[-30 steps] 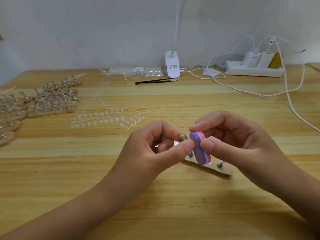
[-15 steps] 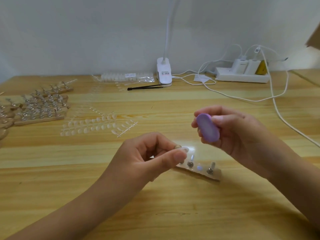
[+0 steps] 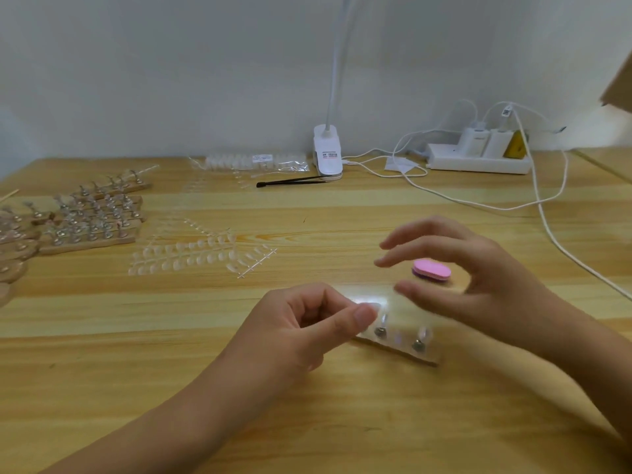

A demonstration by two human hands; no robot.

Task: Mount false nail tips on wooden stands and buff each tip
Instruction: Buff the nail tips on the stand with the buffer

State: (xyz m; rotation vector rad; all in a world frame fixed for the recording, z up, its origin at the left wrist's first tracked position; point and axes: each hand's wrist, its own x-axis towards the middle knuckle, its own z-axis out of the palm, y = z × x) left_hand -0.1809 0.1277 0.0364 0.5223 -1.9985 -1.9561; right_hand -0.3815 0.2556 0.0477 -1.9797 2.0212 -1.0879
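1. Tabletop [image 3: 342, 422]: one, pale wood, carrying all items.
2. Hands: two. Left hand [image 3: 307, 326] is curled, thumb and forefinger pinching the left end of the wooden stand [image 3: 398, 342]; glare hides the exact contact. Right hand [image 3: 478, 278] is released, fingers spread and blurred, over the buffer block [image 3: 431, 270] without touching it.
3. Filled stands [image 3: 90, 220]: one cluster, far left; count not legible.
4. Nail tip strips [image 3: 191, 254]: several, loose, beside that cluster.
5. Power strip [image 3: 478, 163]: one, rear right.
6. Wooden stand: one, flat, between both hands; two metal pegs [image 3: 418, 345] visible.
7. Buffer block: one, pink side up, just behind the stand.
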